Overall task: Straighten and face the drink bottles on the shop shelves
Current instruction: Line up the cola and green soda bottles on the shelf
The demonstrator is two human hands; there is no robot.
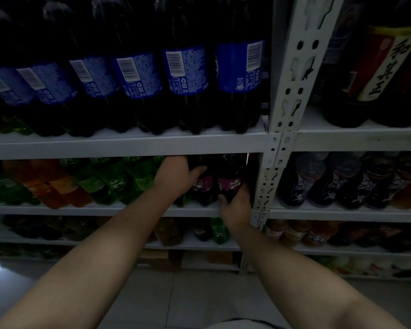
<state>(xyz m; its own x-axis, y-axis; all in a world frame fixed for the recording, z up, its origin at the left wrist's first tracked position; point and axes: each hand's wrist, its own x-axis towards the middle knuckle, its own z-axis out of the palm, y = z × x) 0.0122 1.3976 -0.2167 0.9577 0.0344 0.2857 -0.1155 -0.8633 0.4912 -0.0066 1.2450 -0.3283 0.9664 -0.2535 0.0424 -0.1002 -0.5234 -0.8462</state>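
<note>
white metal shelf (128, 143): dark blue-label bottles (188, 74) | shelf below (105, 210): orange bottles (57, 186), green bottles (133, 176), purple-label bottles (229, 184)

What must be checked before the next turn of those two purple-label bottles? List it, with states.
1. Left hand grips the left purple-label bottle near its shoulder: ok.
2. Right hand holds the right purple-label bottle low down: ok.
3. Right bottle's label faces out: ok.
4. Left bottle's label faces out: cannot tell, as the hand covers part of it.
5. Gap between the right bottle and the upright post: cannot tell, too dark.
6. Blue-label cola bottles on the shelf above face forward: not ok, barcodes show.
</note>
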